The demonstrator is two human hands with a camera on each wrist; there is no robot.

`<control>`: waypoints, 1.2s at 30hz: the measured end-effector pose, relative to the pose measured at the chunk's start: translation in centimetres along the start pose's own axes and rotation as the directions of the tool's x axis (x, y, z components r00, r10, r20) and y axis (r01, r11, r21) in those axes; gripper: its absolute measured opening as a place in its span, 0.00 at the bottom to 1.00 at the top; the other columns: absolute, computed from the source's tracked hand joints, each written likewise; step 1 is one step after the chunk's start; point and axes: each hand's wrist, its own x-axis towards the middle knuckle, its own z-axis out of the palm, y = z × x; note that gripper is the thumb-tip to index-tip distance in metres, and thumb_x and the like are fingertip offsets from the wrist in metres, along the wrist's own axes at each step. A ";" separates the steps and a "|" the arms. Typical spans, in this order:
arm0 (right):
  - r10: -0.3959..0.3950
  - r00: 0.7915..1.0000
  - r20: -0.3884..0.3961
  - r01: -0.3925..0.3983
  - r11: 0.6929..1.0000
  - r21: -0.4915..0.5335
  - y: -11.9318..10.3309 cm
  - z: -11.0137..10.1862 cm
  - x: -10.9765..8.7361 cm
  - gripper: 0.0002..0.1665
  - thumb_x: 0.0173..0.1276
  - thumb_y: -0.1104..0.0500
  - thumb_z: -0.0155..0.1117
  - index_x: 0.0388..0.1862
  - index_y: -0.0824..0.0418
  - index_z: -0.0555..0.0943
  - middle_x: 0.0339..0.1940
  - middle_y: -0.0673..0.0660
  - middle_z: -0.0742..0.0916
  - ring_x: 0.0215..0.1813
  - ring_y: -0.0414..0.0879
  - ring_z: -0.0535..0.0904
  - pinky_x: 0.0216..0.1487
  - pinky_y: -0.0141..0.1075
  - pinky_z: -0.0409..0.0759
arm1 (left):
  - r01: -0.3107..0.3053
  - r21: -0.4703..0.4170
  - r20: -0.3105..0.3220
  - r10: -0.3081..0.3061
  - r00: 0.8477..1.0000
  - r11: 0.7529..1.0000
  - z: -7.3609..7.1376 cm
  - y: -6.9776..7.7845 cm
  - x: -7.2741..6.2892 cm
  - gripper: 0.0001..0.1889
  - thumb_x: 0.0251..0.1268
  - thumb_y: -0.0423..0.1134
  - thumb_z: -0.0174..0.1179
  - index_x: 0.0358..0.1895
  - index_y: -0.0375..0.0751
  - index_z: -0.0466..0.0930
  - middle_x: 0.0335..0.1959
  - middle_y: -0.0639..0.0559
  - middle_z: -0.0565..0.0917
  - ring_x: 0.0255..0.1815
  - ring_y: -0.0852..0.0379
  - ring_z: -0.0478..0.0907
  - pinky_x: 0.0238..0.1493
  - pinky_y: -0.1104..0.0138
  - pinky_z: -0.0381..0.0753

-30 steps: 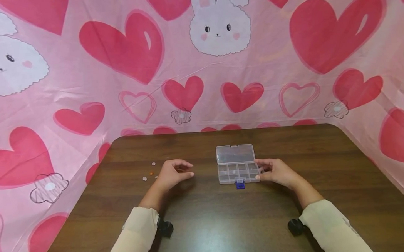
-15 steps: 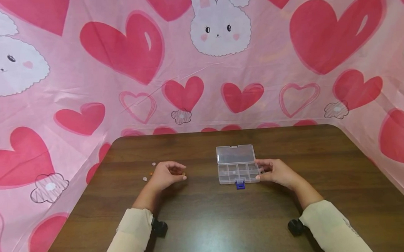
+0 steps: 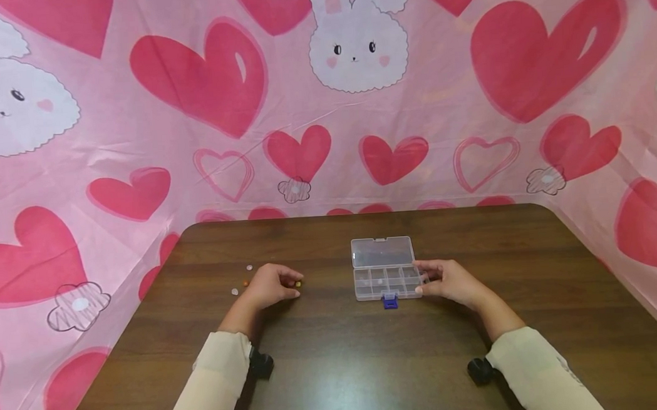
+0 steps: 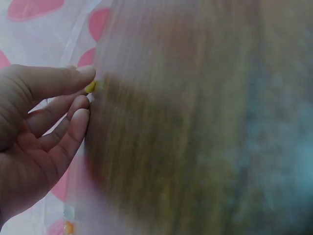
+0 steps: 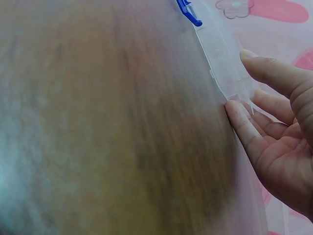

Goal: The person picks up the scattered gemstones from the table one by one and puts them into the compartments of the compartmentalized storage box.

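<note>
My left hand [image 3: 268, 285] is over the left part of the table, pinching a small yellow bead-like piece [image 4: 91, 87] between thumb and fingertips. On the right, my right hand [image 3: 448, 281] holds the right end of a clear plastic compartment box [image 3: 368, 296], its thumb at the front corner and its fingers at the far side. The box's lid [image 3: 382, 252] is raised at the back, and a blue latch [image 3: 390, 303] hangs at the front. A small pale piece [image 3: 379, 281] lies in one compartment.
Left of my left hand lie an orange piece [image 3: 246, 284] and two pale pieces, one farther back [image 3: 249, 268] and one nearer [image 3: 235, 292]. The brown wooden table [image 3: 338, 355] meets a pink heart-patterned cloth [image 3: 300, 106] behind it.
My left hand has shifted left, and a yellow piece now shows at its fingertips. A small piece near its wrist is now hidden. The right hand and box have stayed in place.
</note>
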 end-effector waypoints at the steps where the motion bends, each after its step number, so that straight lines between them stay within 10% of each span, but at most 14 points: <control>1: -0.002 1.000 -0.001 0.002 1.000 0.002 0.0 0.0 0.0 0.40 0.58 0.58 0.76 0.67 0.69 0.72 0.52 0.64 0.84 0.50 0.53 0.79 0.42 0.31 0.78 | -0.002 0.007 -0.001 0.002 1.000 1.000 0.0 0.0 0.1 0.13 0.48 0.29 0.75 0.40 0.40 0.89 0.33 0.53 0.87 0.36 0.57 0.81 0.41 0.62 0.81; 20: 0.009 1.000 0.004 -0.009 1.000 -0.007 -0.2 0.0 -0.1 0.40 0.58 0.58 0.75 0.67 0.69 0.71 0.52 0.64 0.84 0.50 0.53 0.79 0.43 0.32 0.79 | -0.004 0.005 -0.031 0.004 1.000 1.000 0.6 0.0 0.1 0.06 0.54 0.28 0.70 0.35 0.40 0.89 0.28 0.55 0.85 0.30 0.60 0.78 0.36 0.65 0.78; 36: 0.014 1.000 0.008 -0.014 1.000 -0.018 -0.3 0.1 -0.1 0.38 0.60 0.62 0.74 0.67 0.71 0.70 0.53 0.67 0.83 0.50 0.54 0.78 0.41 0.31 0.79 | 0.007 -0.193 -0.023 -0.012 1.000 0.981 1.1 1.4 0.1 0.09 0.55 0.29 0.71 0.40 0.37 0.88 0.28 0.52 0.84 0.23 0.57 0.75 0.23 0.65 0.78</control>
